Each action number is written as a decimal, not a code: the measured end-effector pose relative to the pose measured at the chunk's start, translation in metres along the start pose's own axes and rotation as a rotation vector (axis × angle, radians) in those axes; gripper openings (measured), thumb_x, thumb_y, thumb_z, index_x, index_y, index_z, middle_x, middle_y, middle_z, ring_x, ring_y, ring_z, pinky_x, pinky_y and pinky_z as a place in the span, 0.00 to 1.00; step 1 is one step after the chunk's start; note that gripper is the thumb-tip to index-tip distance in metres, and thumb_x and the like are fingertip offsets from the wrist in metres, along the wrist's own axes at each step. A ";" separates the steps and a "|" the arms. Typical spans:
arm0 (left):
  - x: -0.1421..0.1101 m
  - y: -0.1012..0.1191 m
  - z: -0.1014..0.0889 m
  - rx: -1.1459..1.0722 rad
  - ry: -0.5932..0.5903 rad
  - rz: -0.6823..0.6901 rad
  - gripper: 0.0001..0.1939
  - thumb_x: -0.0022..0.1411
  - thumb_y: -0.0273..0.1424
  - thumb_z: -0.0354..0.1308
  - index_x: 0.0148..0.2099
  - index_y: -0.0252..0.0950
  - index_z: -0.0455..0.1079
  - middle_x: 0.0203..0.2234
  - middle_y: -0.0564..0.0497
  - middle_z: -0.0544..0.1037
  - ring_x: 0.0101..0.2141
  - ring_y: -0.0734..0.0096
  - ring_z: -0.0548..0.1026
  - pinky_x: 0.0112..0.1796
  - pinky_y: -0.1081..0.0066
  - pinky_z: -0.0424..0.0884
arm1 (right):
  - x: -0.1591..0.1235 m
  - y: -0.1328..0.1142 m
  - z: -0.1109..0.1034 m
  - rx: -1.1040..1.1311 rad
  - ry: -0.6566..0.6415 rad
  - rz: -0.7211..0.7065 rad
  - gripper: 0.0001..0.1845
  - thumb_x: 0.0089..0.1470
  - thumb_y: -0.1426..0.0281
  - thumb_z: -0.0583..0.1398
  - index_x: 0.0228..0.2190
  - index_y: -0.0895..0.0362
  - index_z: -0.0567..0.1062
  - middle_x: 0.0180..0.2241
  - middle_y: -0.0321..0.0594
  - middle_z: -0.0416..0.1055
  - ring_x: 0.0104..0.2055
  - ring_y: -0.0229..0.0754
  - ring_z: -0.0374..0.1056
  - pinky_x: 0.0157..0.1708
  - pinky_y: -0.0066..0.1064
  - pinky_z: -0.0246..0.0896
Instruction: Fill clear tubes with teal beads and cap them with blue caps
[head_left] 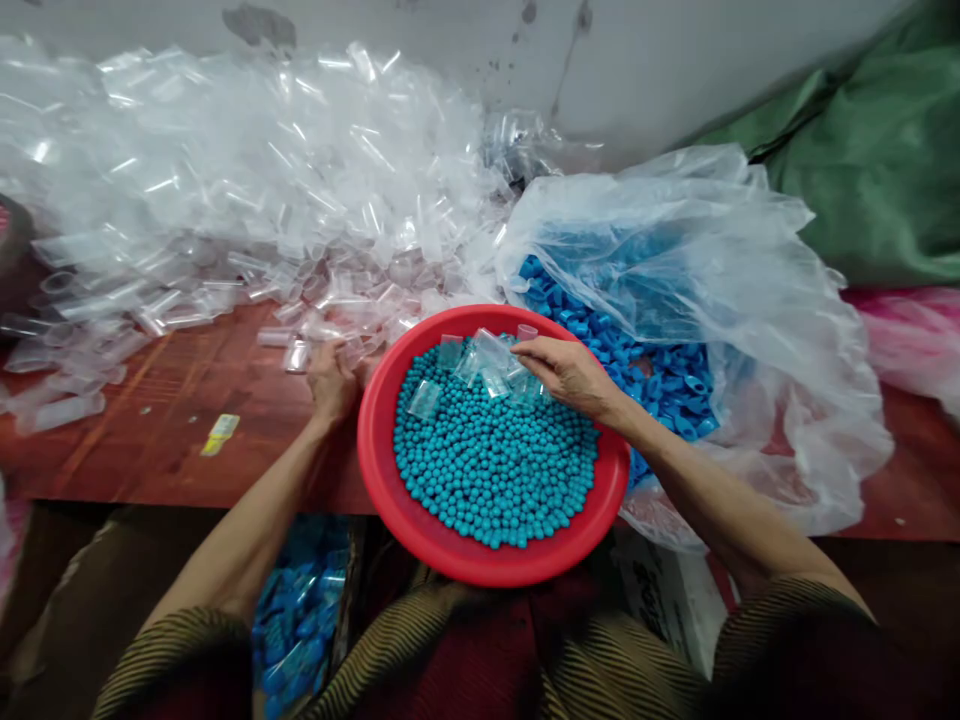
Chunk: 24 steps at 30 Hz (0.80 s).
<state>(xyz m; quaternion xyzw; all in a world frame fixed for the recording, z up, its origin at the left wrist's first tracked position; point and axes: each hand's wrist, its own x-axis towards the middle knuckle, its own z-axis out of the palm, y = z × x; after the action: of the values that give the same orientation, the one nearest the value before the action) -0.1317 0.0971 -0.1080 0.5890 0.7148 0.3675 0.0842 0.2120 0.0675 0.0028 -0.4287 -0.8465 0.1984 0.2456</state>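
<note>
A red basin (379, 480) filled with small turquoise beads (495, 470) stands at the table's front edge. Several clear plastic tubes (491, 350) lie on top of the beads. Over the basin's back right part, my right hand (566, 372) pinches its thumb and fingers together at one of these tubes. Left of the basin, my left hand (331, 382) rests with curled fingers at the near edge of a heap of clear tubes (360, 300). Blur and the tubes hide what its fingertips hold.
A large pile of clear tubes (247, 170) reaches the back wall. On the right, a clear plastic bag (772, 260) holds blue plastic pieces (660, 385). A yellow-white label (220, 435) lies on the reddish table (180, 380). Below sits a box of bagged blue items (300, 620).
</note>
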 end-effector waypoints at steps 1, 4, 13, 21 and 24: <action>0.013 0.001 0.003 -0.008 0.010 -0.022 0.12 0.59 0.24 0.45 0.43 0.32 0.67 0.34 0.46 0.73 0.39 0.63 0.71 0.42 0.63 0.64 | -0.007 0.002 -0.002 -0.023 -0.014 0.033 0.15 0.59 0.68 0.52 0.44 0.56 0.74 0.40 0.42 0.75 0.42 0.44 0.71 0.44 0.36 0.63; 0.043 0.009 0.005 -0.037 -0.005 -0.084 0.12 0.57 0.24 0.46 0.41 0.33 0.69 0.29 0.48 0.74 0.32 0.65 0.71 0.37 0.65 0.66 | -0.025 0.004 -0.003 -0.153 -0.123 0.056 0.14 0.59 0.69 0.52 0.43 0.55 0.74 0.40 0.42 0.75 0.43 0.43 0.70 0.43 0.34 0.63; 0.021 0.072 -0.052 -0.052 0.103 0.139 0.11 0.60 0.30 0.49 0.41 0.35 0.72 0.33 0.48 0.76 0.32 0.66 0.73 0.37 0.67 0.67 | 0.001 -0.053 0.033 -0.491 -0.415 -0.265 0.14 0.60 0.76 0.46 0.39 0.58 0.70 0.37 0.45 0.70 0.32 0.42 0.65 0.25 0.31 0.57; -0.037 0.105 -0.072 -0.100 -0.127 0.303 0.13 0.62 0.33 0.48 0.45 0.36 0.69 0.36 0.48 0.76 0.35 0.67 0.74 0.35 0.69 0.70 | 0.049 -0.064 0.113 -0.503 -0.422 -0.365 0.18 0.60 0.78 0.41 0.41 0.64 0.68 0.39 0.53 0.67 0.35 0.46 0.67 0.28 0.37 0.64; -0.053 0.107 -0.067 -0.080 -0.350 0.341 0.18 0.59 0.34 0.50 0.51 0.35 0.65 0.40 0.46 0.76 0.38 0.64 0.74 0.39 0.66 0.71 | 0.037 -0.056 0.100 -0.458 -0.433 -0.287 0.17 0.60 0.79 0.42 0.42 0.65 0.67 0.39 0.52 0.67 0.33 0.45 0.68 0.30 0.38 0.64</action>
<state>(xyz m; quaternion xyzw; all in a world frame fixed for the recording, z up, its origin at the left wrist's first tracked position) -0.0696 0.0242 -0.0100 0.7519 0.5647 0.2966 0.1667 0.0991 0.0542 -0.0371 -0.2973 -0.9532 0.0529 -0.0168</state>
